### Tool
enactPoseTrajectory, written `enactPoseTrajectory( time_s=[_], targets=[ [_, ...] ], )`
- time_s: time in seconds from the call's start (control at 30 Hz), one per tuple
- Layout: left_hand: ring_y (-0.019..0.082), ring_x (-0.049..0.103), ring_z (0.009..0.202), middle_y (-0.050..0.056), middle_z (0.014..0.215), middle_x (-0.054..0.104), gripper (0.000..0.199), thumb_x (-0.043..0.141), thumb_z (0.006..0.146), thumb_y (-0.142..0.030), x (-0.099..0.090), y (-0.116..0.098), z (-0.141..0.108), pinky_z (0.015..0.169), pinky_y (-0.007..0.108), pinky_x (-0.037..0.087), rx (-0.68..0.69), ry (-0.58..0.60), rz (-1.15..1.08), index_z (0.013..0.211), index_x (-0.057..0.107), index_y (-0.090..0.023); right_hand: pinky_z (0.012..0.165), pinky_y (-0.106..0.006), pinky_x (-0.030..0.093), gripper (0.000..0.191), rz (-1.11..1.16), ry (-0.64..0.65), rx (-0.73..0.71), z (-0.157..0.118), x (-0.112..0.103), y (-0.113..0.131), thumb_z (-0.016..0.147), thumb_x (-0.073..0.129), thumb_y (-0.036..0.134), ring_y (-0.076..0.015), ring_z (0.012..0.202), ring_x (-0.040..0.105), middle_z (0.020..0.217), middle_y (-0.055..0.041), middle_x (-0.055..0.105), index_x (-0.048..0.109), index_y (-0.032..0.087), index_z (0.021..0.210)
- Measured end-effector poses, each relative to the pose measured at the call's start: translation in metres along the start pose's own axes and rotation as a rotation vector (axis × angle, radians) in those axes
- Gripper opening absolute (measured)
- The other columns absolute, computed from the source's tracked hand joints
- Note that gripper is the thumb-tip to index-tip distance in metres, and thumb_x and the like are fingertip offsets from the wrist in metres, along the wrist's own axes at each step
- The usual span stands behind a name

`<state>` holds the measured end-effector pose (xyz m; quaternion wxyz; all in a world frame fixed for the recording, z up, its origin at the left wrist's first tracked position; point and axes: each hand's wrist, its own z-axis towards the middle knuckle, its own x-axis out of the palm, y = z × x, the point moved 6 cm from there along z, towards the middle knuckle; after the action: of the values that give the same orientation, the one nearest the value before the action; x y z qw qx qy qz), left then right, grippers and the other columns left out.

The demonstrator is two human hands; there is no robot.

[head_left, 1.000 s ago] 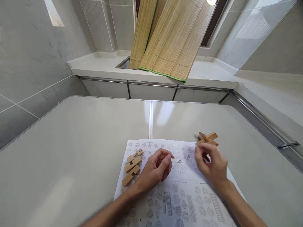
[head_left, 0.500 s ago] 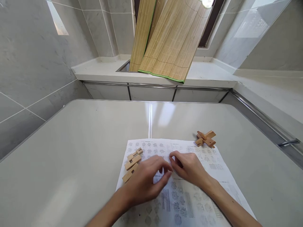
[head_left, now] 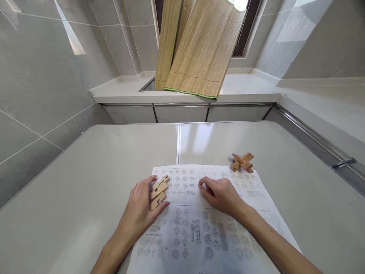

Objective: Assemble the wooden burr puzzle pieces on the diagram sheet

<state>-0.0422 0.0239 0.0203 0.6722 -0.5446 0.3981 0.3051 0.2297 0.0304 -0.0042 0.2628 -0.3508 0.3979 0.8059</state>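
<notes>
The left hand (head_left: 139, 209) is covering part of the wooden blocks (head_left: 158, 191). The printed sheet (head_left: 199, 224) is running off the frame at 6 o'clock, its diagrams staying too small to read.

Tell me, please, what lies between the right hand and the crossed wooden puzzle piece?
In the head view, only printed paper sheet and bare table separate right hand from crossed wooden puzzle piece.

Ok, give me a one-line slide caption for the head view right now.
Left hand grips loose wooden blocks on a printed diagram sheet; right hand rests on the sheet, an interlocked wooden puzzle lying beyond.
</notes>
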Motion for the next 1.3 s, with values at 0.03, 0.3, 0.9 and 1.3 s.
enactPoseTrajectory(
  time_s=[0.03,0.3,0.9,1.3],
  targets=[
    [0.037,0.062,0.123,0.013,0.139,0.061,0.069,0.071,0.089,-0.057,0.001,0.000,0.000,0.097,0.052,0.056,-0.014,0.011,-0.005,0.147,0.046,-0.027,0.053,-0.023,0.029,0.019,0.005,-0.009,-0.003,0.000,0.000,0.000,0.101,0.050,0.018,-0.0097,0.045,0.043,0.054,0.0067,0.053,0.065,0.020,0.090],
    [0.033,0.065,0.120,0.010,0.139,0.064,0.060,0.067,0.093,-0.056,0.003,0.000,-0.002,0.098,0.049,0.056,-0.044,-0.009,-0.068,0.144,0.048,-0.029,0.055,-0.025,0.030,0.018,0.090,0.034,0.047,0.002,0.001,0.005,0.099,0.049,0.018,-0.0098,0.048,0.042,0.055,0.0067,0.051,0.065,0.019,0.090],
    [0.025,0.065,0.102,0.007,0.121,0.069,0.046,0.077,0.087,-0.025,0.030,-0.136,0.040,0.096,0.044,0.055,0.347,-0.289,-0.280,0.129,0.057,-0.026,0.113,-0.048,0.046,0.062,1.830,0.209,0.419,0.008,0.001,0.018,0.100,0.070,0.049,-0.0256,0.127,0.065,0.147,-0.0123,0.062,0.044,0.031,0.154],
    [0.025,0.065,0.104,0.008,0.115,0.071,0.039,0.069,0.090,-0.035,0.050,-0.133,0.061,0.098,0.042,0.050,0.258,-0.013,-0.561,0.125,0.059,-0.023,0.053,-0.022,0.046,0.034,1.835,0.159,0.686,0.004,0.008,-0.012,0.102,0.067,0.049,-0.0145,0.065,0.069,0.088,-0.0043,0.073,0.063,0.018,0.117]
  ],
)
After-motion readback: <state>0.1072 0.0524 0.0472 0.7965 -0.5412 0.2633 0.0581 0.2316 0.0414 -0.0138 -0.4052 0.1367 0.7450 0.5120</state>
